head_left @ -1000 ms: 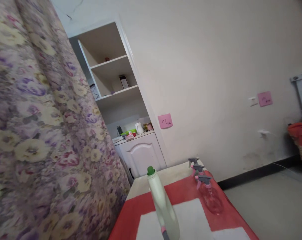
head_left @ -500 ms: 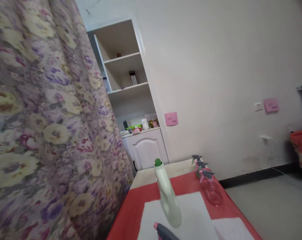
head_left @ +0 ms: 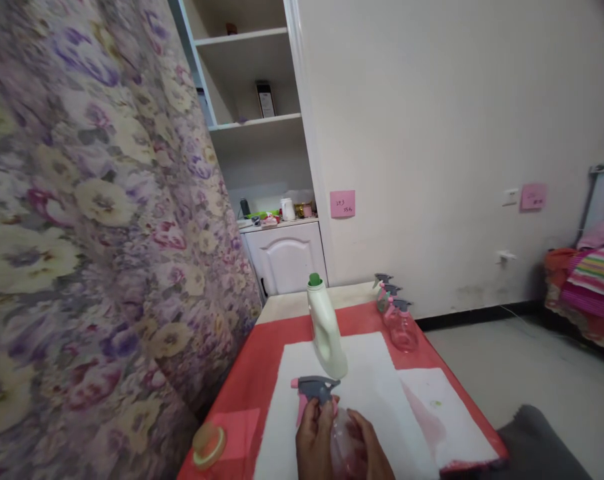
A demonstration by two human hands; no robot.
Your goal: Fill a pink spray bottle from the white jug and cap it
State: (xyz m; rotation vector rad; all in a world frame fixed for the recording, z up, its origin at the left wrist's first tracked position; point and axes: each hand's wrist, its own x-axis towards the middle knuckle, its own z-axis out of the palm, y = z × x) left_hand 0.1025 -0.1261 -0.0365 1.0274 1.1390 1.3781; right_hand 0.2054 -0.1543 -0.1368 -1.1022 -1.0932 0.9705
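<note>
Indoor light dim, diffuse; source not visible. Wall (head_left: 422,147) evenly lit, upper right corner darkened. Shelf interior (head_left: 237,73) shaded; deep shadow at the foot of the curtain (head_left: 117,267). My left hand (head_left: 315,433) and right hand (head_left: 369,443) read dark, slightly soft. Writing on far pink note (head_left: 534,197) illegible. Wide-angle stretch toward edges.

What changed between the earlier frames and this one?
The view tilted down, revealing the left hand at a spray bottle's neck and the right hand on its body; when that grip began can't be told. Its trigger head has shifted left and nearer relative to the pale green jug. The jug and three far spray bottles look unmoved.
</note>
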